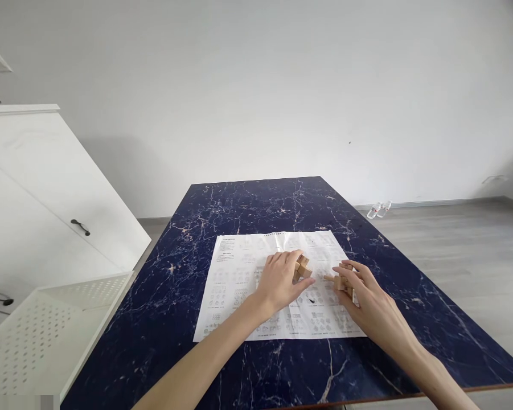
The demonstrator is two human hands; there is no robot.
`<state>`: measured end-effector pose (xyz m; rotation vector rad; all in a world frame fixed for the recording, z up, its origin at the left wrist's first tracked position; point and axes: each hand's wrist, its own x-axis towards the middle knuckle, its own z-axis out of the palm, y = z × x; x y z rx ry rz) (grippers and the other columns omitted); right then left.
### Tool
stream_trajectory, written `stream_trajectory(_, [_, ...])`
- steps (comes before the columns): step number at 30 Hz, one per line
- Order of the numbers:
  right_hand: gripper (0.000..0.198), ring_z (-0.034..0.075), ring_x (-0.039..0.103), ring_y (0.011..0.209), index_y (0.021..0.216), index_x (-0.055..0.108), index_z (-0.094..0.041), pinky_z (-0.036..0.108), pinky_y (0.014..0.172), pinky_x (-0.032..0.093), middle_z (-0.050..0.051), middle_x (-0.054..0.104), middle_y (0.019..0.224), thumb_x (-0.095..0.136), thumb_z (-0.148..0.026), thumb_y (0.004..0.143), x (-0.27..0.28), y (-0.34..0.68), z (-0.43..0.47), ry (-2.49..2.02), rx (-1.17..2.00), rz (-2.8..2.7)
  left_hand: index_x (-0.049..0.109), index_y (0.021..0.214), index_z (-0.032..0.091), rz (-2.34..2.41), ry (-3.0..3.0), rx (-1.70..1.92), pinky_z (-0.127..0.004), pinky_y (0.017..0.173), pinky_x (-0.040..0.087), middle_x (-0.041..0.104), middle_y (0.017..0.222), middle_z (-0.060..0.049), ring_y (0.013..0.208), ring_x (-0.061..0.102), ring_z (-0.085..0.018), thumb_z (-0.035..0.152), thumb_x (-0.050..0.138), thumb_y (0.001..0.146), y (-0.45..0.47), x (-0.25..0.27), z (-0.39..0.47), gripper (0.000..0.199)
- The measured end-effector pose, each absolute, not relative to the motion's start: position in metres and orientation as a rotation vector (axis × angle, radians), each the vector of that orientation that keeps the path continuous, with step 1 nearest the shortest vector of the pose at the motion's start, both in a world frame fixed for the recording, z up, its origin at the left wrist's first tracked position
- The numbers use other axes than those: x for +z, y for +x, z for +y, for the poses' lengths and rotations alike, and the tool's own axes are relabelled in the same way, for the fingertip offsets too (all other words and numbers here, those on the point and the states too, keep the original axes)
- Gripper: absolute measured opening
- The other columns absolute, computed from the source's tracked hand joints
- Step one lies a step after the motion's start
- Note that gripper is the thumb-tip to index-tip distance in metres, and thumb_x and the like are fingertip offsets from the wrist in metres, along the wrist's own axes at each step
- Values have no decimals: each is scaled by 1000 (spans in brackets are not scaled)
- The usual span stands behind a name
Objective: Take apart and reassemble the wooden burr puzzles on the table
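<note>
My left hand curls over a small cluster of interlocking wooden puzzle blocks, thumb below and fingers above it. Farther right, my right hand grips more wooden puzzle pieces between thumb and fingers, and a thin peg-like end sticks out to the left. My fingers partly hide both sets of wood, so their full shapes do not show. Beneath both hands lies a creased white instruction sheet printed with rows of small grey diagrams. A gap separates the two sets of pieces.
The sheet rests on a dark blue marble-patterned table. White drawers with black handles and a perforated white bin or panel stand at the left. Clear plastic bottles are on the floor by the wall.
</note>
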<state>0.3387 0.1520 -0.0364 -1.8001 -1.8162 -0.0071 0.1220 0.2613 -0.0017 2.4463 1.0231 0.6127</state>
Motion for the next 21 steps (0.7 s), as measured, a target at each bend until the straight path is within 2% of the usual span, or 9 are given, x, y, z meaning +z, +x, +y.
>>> stream_trajectory(3, [29, 31, 71, 114, 128, 60, -26, 42, 77, 64, 16, 52, 145, 46, -34, 104, -34, 337, 152, -1737, 61, -1806, 54, 138, 23, 1014, 2385, 647, -53, 105, 51, 71, 132, -11, 121, 66, -33, 53, 67, 98, 122, -3, 258, 52])
stream_trajectory(6, [28, 29, 70, 114, 129, 60, -28, 42, 84, 64, 15, 51, 144, 47, -38, 106, -23, 325, 155, -1650, 178, -1815, 52, 143, 24, 1051, 2272, 700, -52, 105, 53, 69, 136, -12, 125, 65, -33, 57, 68, 96, 111, 3, 253, 60])
stream_trajectory(10, [25, 30, 70, 116, 127, 58, -27, 41, 84, 65, 15, 51, 141, 48, -39, 107, -4, 287, 173, -1521, 389, -1797, 54, 143, 25, 1199, 2138, 814, -51, 105, 54, 68, 140, -12, 127, 65, -33, 57, 71, 94, 73, 14, 252, 61])
stream_trajectory(12, [18, 29, 68, 119, 118, 58, -25, 40, 83, 66, 15, 49, 137, 47, -35, 108, 2, 257, 192, -1437, 546, -1776, 56, 141, 23, 1316, 2073, 903, -48, 105, 55, 69, 138, -12, 125, 67, -31, 52, 72, 95, 43, 17, 261, 56])
stream_trajectory(15, [14, 28, 64, 124, 107, 57, -22, 42, 91, 64, 14, 50, 129, 43, -24, 108, 7, 206, 229, -1322, 607, -1872, 57, 137, 22, 1451, 2018, 1025, -44, 106, 54, 71, 135, -11, 122, 69, -29, 48, 72, 94, -9, 14, 282, 52])
stream_trajectory(16, [13, 28, 65, 122, 108, 57, -21, 43, 91, 63, 15, 50, 129, 45, -21, 108, 8, 188, 242, -1320, 598, -1919, 56, 137, 22, 1481, 1991, 1078, -43, 106, 54, 71, 134, -10, 121, 70, -29, 47, 73, 92, -26, 12, 289, 54])
stream_trajectory(19, [12, 23, 69, 99, 115, 58, -22, 42, 82, 62, 14, 49, 132, 53, -18, 105, 8, 145, 274, -1319, 586, -2003, 58, 136, 23, 1583, 1961, 1161, -45, 110, 51, 70, 136, -10, 124, 68, -30, 48, 77, 87, -68, 7, 304, 58])
stream_trajectory(21, [14, 24, 69, 98, 117, 59, -22, 40, 80, 61, 14, 50, 131, 57, -19, 103, 8, 126, 288, -1321, 582, -2012, 59, 137, 25, 1609, 1949, 1179, -46, 111, 51, 70, 136, -9, 124, 69, -31, 49, 77, 86, -84, 5, 306, 59])
